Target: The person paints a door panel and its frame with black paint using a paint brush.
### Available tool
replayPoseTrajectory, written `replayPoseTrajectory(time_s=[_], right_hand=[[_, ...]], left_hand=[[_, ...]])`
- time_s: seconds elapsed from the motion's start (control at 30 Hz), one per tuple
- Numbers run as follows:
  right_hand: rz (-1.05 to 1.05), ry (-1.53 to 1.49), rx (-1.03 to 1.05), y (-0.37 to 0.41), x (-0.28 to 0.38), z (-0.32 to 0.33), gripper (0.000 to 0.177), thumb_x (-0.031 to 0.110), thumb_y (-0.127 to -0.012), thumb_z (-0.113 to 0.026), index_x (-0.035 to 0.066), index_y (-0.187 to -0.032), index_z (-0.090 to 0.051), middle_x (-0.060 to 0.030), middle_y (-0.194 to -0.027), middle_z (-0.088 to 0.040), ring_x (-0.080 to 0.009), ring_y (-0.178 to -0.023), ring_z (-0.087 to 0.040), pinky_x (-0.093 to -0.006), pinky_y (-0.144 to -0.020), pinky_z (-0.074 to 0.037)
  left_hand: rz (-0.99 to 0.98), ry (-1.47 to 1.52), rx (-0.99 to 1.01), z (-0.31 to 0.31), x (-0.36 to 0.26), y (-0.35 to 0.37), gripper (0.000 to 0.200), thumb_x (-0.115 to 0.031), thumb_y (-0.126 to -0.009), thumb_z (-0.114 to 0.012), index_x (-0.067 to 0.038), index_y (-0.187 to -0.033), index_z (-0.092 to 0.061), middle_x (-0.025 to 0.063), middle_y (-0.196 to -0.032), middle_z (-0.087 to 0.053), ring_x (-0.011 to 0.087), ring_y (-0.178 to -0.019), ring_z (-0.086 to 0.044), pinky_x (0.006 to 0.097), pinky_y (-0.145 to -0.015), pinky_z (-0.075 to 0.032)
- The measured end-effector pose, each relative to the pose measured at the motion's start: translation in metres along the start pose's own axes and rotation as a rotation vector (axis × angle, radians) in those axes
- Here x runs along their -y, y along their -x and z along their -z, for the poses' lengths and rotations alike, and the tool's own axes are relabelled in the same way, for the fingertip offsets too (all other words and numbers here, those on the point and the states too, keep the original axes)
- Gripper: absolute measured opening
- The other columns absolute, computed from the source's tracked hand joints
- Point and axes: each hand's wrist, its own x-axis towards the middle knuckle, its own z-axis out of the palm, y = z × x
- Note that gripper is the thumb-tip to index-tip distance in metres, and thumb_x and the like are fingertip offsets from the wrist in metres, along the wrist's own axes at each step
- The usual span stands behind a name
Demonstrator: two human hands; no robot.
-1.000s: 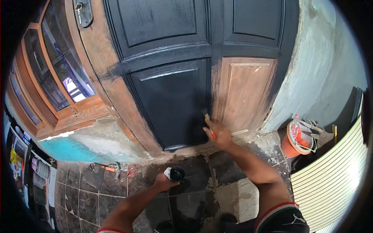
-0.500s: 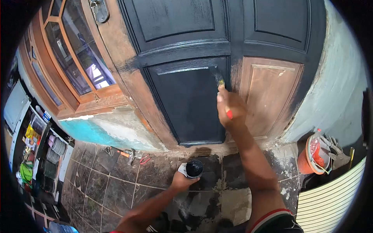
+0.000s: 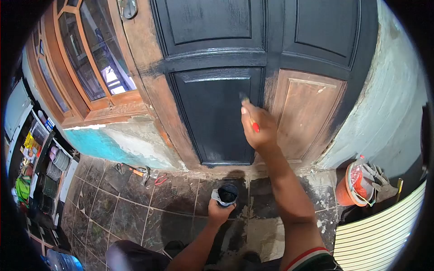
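My right hand (image 3: 260,125) is closed round a paintbrush (image 3: 256,127) with a red handle end; its bristles are against or just in front of the lower left panel of the door (image 3: 212,113). That panel is coated black, while the lower right panel (image 3: 309,113) shows bare brown wood. Low over the floor, my left hand (image 3: 220,211) grips a small can of black paint (image 3: 227,194), its open top facing up. A pale patch, perhaps a label or cloth, shows on the can's left side.
A hammer (image 3: 143,175) and red-handled pliers (image 3: 160,179) lie on the tiled floor by the wall. At right stand an orange bucket (image 3: 346,187) with things inside and a ribbed cream panel (image 3: 384,226). Shelves with goods (image 3: 49,171) line the left, near a water bottle (image 3: 63,259).
The brush in my right hand has moved left and slightly down across the black panel. The view has shifted a little, and my leg now shows at the bottom.
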Motion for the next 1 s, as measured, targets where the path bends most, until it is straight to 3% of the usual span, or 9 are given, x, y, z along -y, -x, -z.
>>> replayPoseTrajectory(time_s=[0.13, 0.27, 0.37, 0.47, 0.57, 0.7, 0.87, 0.93, 1.0], right_hand=[[0.181, 0.101, -0.125, 0.021, 0.0, -0.019, 0.022, 0.023, -0.105, -0.07, 0.006, -0.117, -0.076, -0.0134, -0.081, -0.072, -0.0329, -0.068, -0.07, -0.0432, -0.063, -0.057], [-0.094, 0.31, 0.491, 0.125, -0.023, -0.028, 0.025, 0.027, -0.104, -0.069, 0.005, -0.112, -0.078, -0.0204, -0.085, -0.076, -0.039, -0.076, -0.075, -0.0482, -0.073, -0.06], [-0.272, 0.275, 0.897, 0.07, -0.008, -0.003, 0.029, 0.028, -0.104, -0.068, 0.001, -0.105, -0.078, -0.0244, -0.09, -0.076, -0.0452, -0.081, -0.075, -0.0541, -0.077, -0.059], [-0.255, 0.119, 0.197, 0.005, 0.029, -0.008, 0.033, 0.027, -0.105, -0.069, -0.004, -0.113, -0.078, -0.0278, -0.093, -0.075, -0.0458, -0.087, -0.074, -0.0527, -0.079, -0.059], [-0.07, 0.289, 0.005, -0.021, 0.047, -0.024, 0.028, 0.019, -0.104, -0.072, -0.003, -0.12, -0.077, -0.0261, -0.095, -0.077, -0.0426, -0.085, -0.075, -0.0486, -0.08, -0.059], [0.011, 0.302, 0.24, 0.066, 0.033, -0.064, 0.031, 0.023, -0.107, -0.068, -0.003, -0.123, -0.074, -0.0242, -0.086, -0.074, -0.0402, -0.082, -0.074, -0.0484, -0.075, -0.059], [-0.337, 0.328, 0.806, 0.088, 0.039, -0.073, 0.029, 0.024, -0.108, -0.063, 0.0, -0.112, -0.079, -0.0285, -0.088, -0.074, -0.0469, -0.083, -0.073, -0.0511, -0.077, -0.06], [-0.41, 0.307, 0.533, 0.026, 0.071, -0.067, 0.027, 0.022, -0.108, -0.063, 0.0, -0.106, -0.08, -0.0311, -0.096, -0.074, -0.0497, -0.089, -0.072, -0.049, -0.081, -0.061], [-0.18, 0.138, 0.166, -0.014, 0.079, -0.068, 0.021, 0.014, -0.104, -0.069, -0.004, -0.11, -0.078, -0.0275, -0.091, -0.075, -0.0446, -0.083, -0.075, -0.0493, -0.075, -0.058]], left_hand=[[0.029, 0.091, 0.061, -0.011, -0.007, -0.01, 0.057, -0.002, -0.086, -0.087, -0.002, -0.136, -0.06, 0.0105, -0.129, -0.071, 0.0253, -0.118, -0.071, 0.0419, -0.104, -0.057], [-0.037, 0.063, 0.119, -0.01, -0.005, -0.013, 0.054, -0.008, -0.082, -0.09, -0.004, -0.131, -0.067, 0.0124, -0.124, -0.076, 0.0312, -0.114, -0.074, 0.0448, -0.101, -0.057], [-0.009, -0.157, 0.133, -0.007, -0.006, -0.009, 0.058, -0.015, -0.081, -0.092, -0.006, -0.133, -0.068, 0.0144, -0.124, -0.075, 0.037, -0.118, -0.073, 0.0503, -0.102, -0.056], [0.104, -0.148, 0.183, -0.009, 0.013, -0.004, 0.063, -0.016, -0.078, -0.093, -0.006, -0.135, -0.067, 0.0157, -0.124, -0.075, 0.0369, -0.119, -0.072, 0.0519, -0.1, -0.056], [0.061, -0.1, 0.205, -0.008, -0.011, -0.008, 0.065, -0.016, -0.077, -0.093, -0.005, -0.135, -0.067, 0.0174, -0.124, -0.075, 0.0384, -0.12, -0.072, 0.0534, -0.1, -0.056], [0.04, -0.183, 0.255, -0.004, -0.012, -0.018, 0.066, -0.015, -0.074, -0.091, -0.004, -0.135, -0.066, 0.0204, -0.125, -0.075, 0.0422, -0.12, -0.071, 0.0541, -0.1, -0.056], [-0.005, -0.204, 0.2, 0.011, -0.048, -0.025, 0.068, -0.014, -0.071, -0.09, -0.004, -0.133, -0.066, 0.0233, -0.126, -0.074, 0.045, -0.119, -0.07, 0.0545, -0.1, -0.056], [-0.042, -0.213, 0.192, 0.012, -0.033, -0.029, 0.067, -0.015, -0.07, -0.091, -0.004, -0.132, -0.067, 0.0241, -0.124, -0.074, 0.0452, -0.118, -0.07, 0.0549, -0.1, -0.056], [-0.106, -0.272, 0.118, 0.001, -0.004, -0.032, 0.067, -0.016, -0.069, -0.093, -0.002, -0.13, -0.067, 0.0246, -0.122, -0.074, 0.0457, -0.117, -0.07, 0.0549, -0.099, -0.056]])
